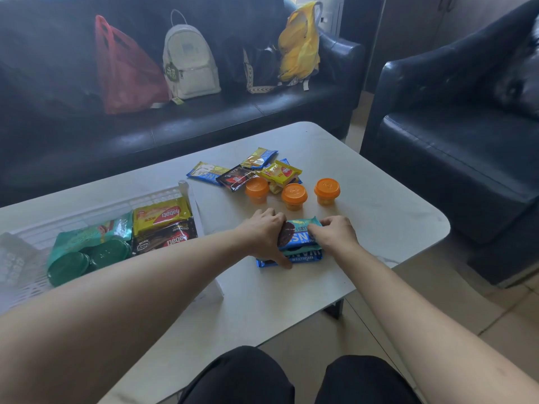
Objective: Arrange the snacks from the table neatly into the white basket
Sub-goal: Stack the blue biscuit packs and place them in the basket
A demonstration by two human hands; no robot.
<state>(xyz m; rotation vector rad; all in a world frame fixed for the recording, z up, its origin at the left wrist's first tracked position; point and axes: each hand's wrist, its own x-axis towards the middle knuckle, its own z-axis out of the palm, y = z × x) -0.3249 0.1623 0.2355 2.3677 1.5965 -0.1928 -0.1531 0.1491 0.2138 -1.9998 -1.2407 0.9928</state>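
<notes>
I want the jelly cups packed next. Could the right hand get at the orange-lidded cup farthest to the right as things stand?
Probably yes, once freed. The right hand now grips the stack of blue snack packets with the left hand. That orange-lidded cup stands apart just beyond it, nothing between.

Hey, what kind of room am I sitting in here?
Probably a living room or lounge: a black leather sofa holding bags, a matching armchair, and a low white coffee table between them.

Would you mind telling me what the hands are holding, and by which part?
Both hands grip a stack of blue biscuit packets: the left hand at its left end, the right hand at its right end.
</notes>
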